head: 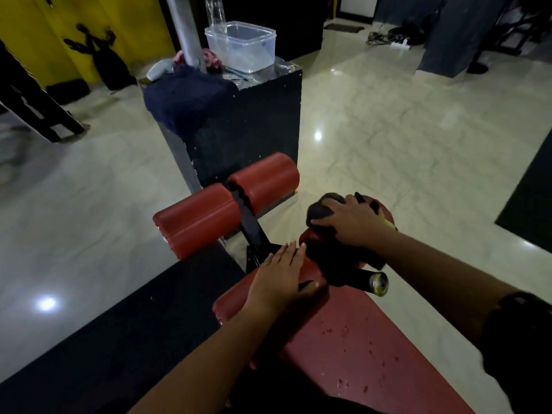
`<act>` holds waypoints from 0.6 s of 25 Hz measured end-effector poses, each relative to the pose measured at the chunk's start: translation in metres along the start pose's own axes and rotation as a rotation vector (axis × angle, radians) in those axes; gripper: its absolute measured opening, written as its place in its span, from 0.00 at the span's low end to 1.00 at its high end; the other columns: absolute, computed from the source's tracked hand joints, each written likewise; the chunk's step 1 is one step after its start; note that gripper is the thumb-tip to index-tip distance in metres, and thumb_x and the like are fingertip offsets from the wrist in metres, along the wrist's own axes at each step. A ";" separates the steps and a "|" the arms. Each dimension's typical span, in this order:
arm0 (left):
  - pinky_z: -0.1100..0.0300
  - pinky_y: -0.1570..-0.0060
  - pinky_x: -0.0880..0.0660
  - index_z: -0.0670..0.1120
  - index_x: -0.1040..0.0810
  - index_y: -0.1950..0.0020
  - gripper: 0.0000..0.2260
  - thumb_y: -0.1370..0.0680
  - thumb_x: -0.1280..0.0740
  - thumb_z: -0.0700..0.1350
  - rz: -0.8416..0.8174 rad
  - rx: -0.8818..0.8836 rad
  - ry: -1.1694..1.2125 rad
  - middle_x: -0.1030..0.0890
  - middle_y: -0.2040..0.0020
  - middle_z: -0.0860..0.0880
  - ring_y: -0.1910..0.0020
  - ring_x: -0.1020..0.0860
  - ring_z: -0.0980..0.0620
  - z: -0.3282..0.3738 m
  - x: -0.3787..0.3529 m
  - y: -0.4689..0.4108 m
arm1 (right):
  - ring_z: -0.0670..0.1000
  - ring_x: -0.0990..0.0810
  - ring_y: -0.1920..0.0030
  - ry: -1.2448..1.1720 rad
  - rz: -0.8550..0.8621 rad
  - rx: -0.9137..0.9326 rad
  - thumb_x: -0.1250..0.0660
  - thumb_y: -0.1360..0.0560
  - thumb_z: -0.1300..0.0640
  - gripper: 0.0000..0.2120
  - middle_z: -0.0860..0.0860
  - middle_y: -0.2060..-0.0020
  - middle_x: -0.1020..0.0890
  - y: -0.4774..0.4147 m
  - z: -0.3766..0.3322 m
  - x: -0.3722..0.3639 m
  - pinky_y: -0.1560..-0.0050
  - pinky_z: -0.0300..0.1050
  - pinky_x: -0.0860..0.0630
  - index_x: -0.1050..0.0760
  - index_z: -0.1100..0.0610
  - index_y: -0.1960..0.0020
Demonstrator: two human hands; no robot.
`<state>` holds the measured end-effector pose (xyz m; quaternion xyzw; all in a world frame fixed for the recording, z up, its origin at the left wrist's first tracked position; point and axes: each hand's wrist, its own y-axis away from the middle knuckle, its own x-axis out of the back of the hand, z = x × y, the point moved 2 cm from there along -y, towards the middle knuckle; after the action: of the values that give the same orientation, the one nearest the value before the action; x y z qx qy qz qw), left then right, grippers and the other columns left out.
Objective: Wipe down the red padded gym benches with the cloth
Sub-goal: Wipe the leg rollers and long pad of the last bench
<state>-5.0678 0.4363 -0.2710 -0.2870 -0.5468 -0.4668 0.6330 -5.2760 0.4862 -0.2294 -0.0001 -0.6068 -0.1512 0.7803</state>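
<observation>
Head view: cloth [324, 208] bunched under right grip [355, 224] atop red pad [386, 216].

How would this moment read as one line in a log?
right hand: grips cloth on roller pad | left hand: flat on bench end

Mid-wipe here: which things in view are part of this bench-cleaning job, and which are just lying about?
In use: dark grey wadded cloth, gripped by the right hand; red padded bench, left hand resting on it; red cylindrical roller pads.
Lying about: clear plastic tub, clear plastic bottle and navy blue knitted cloth on the black box.
</observation>
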 end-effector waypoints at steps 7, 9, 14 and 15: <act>0.52 0.22 0.53 0.49 0.58 0.19 0.37 0.20 0.47 0.65 0.033 -0.021 0.032 0.55 0.19 0.48 0.20 0.55 0.51 -0.004 -0.005 -0.002 | 0.61 0.33 0.29 -0.176 0.408 -0.143 0.30 0.33 0.56 0.41 0.58 0.33 0.25 0.115 0.004 -0.133 0.40 0.62 0.32 0.41 0.43 0.23; 0.52 0.22 0.53 0.49 0.58 0.19 0.37 0.20 0.47 0.65 0.025 -0.024 0.023 0.55 0.19 0.48 0.20 0.55 0.51 -0.005 -0.005 -0.003 | 0.69 0.27 0.39 -0.283 0.362 -0.339 0.26 0.38 0.61 0.47 0.59 0.32 0.27 0.121 0.000 -0.138 0.48 0.62 0.28 0.40 0.39 0.25; 0.53 0.23 0.54 0.50 0.57 0.19 0.38 0.21 0.44 0.65 0.022 -0.013 0.035 0.54 0.19 0.49 0.20 0.55 0.52 -0.004 -0.003 -0.006 | 0.67 0.27 0.46 -0.282 0.391 -0.399 0.26 0.32 0.58 0.30 0.53 0.31 0.27 0.065 0.026 -0.059 0.53 0.56 0.23 0.26 0.40 0.33; 0.53 0.24 0.55 0.50 0.58 0.19 0.38 0.21 0.44 0.65 0.016 -0.005 0.032 0.54 0.19 0.49 0.20 0.56 0.52 -0.003 -0.003 -0.006 | 0.65 0.29 0.43 -0.205 0.296 -0.332 0.30 0.28 0.54 0.27 0.50 0.31 0.29 0.046 0.030 -0.041 0.53 0.54 0.24 0.29 0.36 0.32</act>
<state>-5.0718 0.4319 -0.2751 -0.2855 -0.5332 -0.4675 0.6446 -5.3028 0.5458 -0.2514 -0.2326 -0.6431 -0.1321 0.7175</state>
